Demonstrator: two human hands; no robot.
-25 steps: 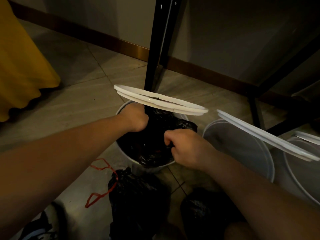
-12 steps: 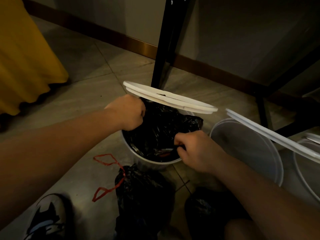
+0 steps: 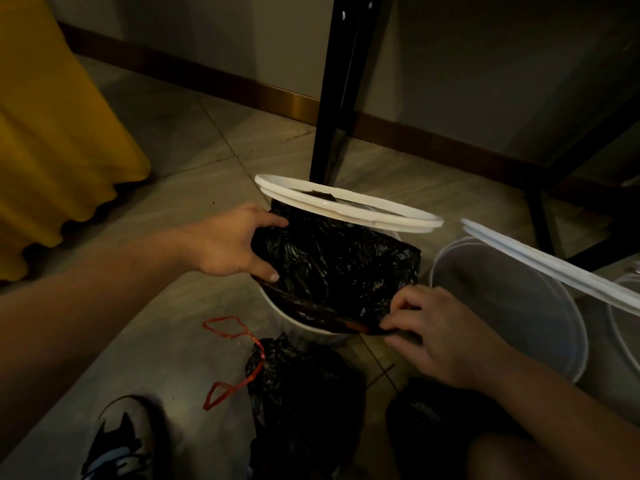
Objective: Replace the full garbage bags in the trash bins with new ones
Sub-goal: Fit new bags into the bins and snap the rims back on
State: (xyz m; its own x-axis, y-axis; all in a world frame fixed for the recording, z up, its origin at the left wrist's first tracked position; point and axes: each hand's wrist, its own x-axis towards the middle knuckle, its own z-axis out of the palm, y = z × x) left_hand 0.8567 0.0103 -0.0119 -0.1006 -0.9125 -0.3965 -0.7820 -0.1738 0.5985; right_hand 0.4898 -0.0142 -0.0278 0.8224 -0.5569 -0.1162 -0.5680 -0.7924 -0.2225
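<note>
- Head view: I see a white trash bin (image 3: 304,323) on the tiled floor at frame centre, with a black garbage bag (image 3: 332,265) spread in its mouth.
- The left hand (image 3: 228,242) grips the bag's edge at the bin's nine o'clock, thumb and fingers curled round the plastic.
- The right hand (image 3: 440,336) pinches the bag's hem at the bin's five o'clock; the two hands are well apart.
- A white ring lid (image 3: 346,206) stands tilted over the bin's twelve o'clock side; whether it is hinged there, I cannot tell in this dim light.
- At the bin's six o'clock lies a tied full bag (image 3: 298,393), its red drawstring (image 3: 225,329) trailing toward eight o'clock.
- A second bin (image 3: 512,306) sits at three o'clock, just beside.
</note>
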